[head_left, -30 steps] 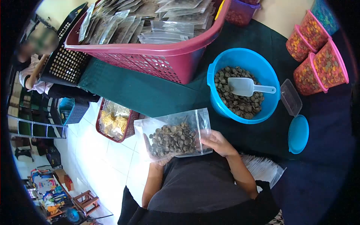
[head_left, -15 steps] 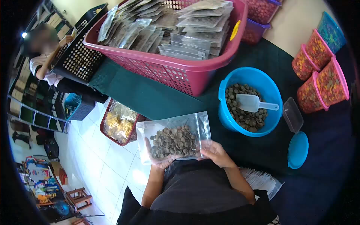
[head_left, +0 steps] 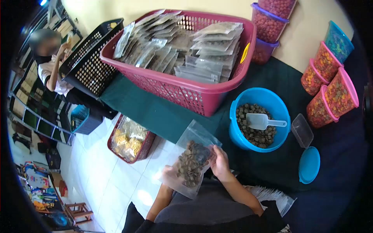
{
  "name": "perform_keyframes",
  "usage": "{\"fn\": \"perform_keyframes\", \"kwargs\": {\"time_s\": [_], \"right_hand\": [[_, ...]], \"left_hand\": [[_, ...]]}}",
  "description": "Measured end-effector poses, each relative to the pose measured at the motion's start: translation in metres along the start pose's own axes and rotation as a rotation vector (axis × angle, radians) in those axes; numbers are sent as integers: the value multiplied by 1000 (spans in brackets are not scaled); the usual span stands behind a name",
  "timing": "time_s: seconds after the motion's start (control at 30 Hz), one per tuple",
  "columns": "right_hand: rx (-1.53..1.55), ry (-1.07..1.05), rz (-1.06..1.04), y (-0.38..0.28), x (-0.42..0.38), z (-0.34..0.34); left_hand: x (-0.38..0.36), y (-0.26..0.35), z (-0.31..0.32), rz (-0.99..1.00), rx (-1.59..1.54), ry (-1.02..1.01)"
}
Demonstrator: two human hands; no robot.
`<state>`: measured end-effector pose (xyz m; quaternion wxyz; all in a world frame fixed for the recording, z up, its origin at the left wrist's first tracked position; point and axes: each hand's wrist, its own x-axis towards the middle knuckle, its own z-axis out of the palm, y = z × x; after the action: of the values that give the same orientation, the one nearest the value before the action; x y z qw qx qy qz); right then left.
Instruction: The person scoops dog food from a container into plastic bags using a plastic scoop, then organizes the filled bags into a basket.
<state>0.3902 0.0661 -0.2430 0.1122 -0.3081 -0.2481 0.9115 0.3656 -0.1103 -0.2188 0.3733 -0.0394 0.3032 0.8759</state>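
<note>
A clear plastic bag (head_left: 191,161) holding dark, round, flat pieces is tilted in front of my body, its top end pointing up toward the table. My left hand (head_left: 169,176) grips its lower left side, partly seen through the plastic. At the right edge, my right hand (head_left: 220,160) pinches the bag between thumb and fingers. To the right stands a blue tub (head_left: 287,128) of similar dark pieces, with a white scoop (head_left: 258,121) lying on them. Behind is a pink basket (head_left: 171,83) packed with filled bags.
A blue lid (head_left: 309,165) and a clear container (head_left: 302,131) lie right of the tub. Colourful tubs (head_left: 342,91) are stacked at the right. A red basket (head_left: 144,149) stands on the floor. Empty-looking bags (head_left: 272,197) lie beside my right forearm. Another person (head_left: 48,66) is at the far left.
The bag has turned from nearly level to steeply tilted, and its pieces have bunched together. Both hands still hold it. The other person's raised hand has moved, and the camera view has shifted.
</note>
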Motion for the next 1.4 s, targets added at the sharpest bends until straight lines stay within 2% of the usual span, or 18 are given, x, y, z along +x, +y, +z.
{"fn": "perform_keyframes", "kwargs": {"time_s": [0.07, 0.1, 0.13, 0.2, 0.27, 0.33, 0.4, 0.47, 0.5, 0.6, 0.67, 0.73, 0.87, 0.93, 1.0, 1.1, 1.23, 1.4], "right_hand": [[-101, -25, 44, 4, 10, 4], [-188, -73, 32, 2, 11, 9], [-169, -74, 1, 2, 14, 15], [-383, -19, -4, 5, 19, 22], [-369, -31, -117, 12, 33, 20], [-533, -1, -180, 7, 39, 28], [-554, -8, -200, 3, 42, 32], [-568, -69, -228, 1, 38, 38], [-605, -33, -274, 2, 34, 41], [-482, 26, -298, 13, 29, 35], [-468, 59, -297, 15, 20, 33], [-421, 68, -130, 19, 10, 34], [-513, 57, -103, 40, 9, 32], [-463, 77, -192, 61, 19, 31], [-511, 225, -359, 78, 21, 39], [-520, 294, -439, 103, 30, 33], [-548, 417, -550, 118, 19, 56], [-496, 365, -613, 128, 16, 65]], "left_hand": [[10, 27, 18, -106, 118, 158], [21, 40, 9, -244, 109, 207], [37, 50, 1, -252, 133, 180], [68, 65, -14, -378, -59, -117], [98, 82, -19, -398, 119, -147], [122, 98, -16, -468, 480, -270], [128, 105, 2, -531, 375, -301], [124, 104, 17, -413, 786, -239], [129, 96, 11, -336, 700, -219], [126, 87, 6, -310, 758, -149], [126, 80, -7, -362, 726, -152], [125, 74, -22, -433, 633, -194], [122, 73, -35, -452, 702, -215], [123, 78, -38, -450, 730, -214], [123, 85, -42, -518, 739, -189], [112, 94, -41, -481, 887, -271], [112, 91, -63, -434, 870, -264], [102, 102, -64, -430, 884, -240]]}}
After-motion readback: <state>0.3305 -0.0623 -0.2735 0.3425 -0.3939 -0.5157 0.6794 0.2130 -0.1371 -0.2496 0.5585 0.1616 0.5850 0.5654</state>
